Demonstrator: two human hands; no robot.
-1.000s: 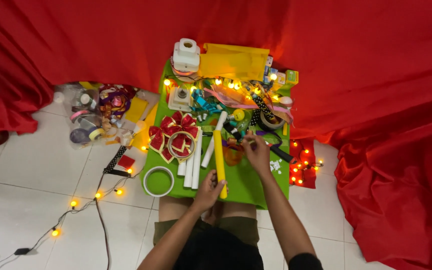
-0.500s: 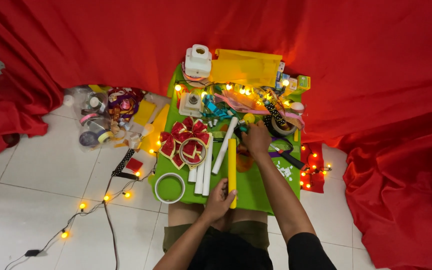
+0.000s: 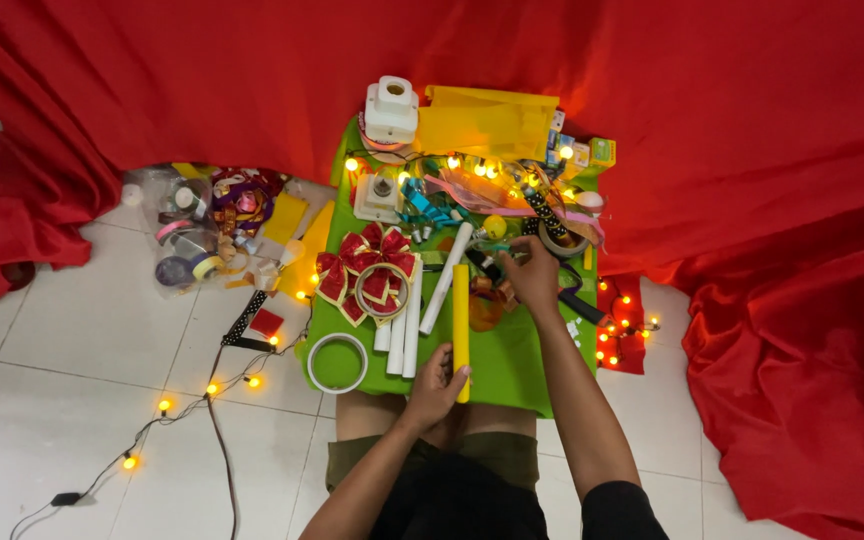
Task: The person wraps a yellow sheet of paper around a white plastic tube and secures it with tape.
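Small boxes (image 3: 580,153): green and yellow, sitting at the green bench's (image 3: 512,365) far right corner.
Yellow bag (image 3: 487,122): lying flat at far edge.

Bare green mat (image 3: 512,365) right of yellow tube (image 3: 461,325); white tubes (image 3: 404,335), bow (image 3: 369,275) crowd left.

Left hand (image 3: 439,380) lower on yellow roll (image 3: 461,325).

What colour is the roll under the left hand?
Yellow. The roll lies lengthwise on the green table, its near end at the left hand; head view shows it.
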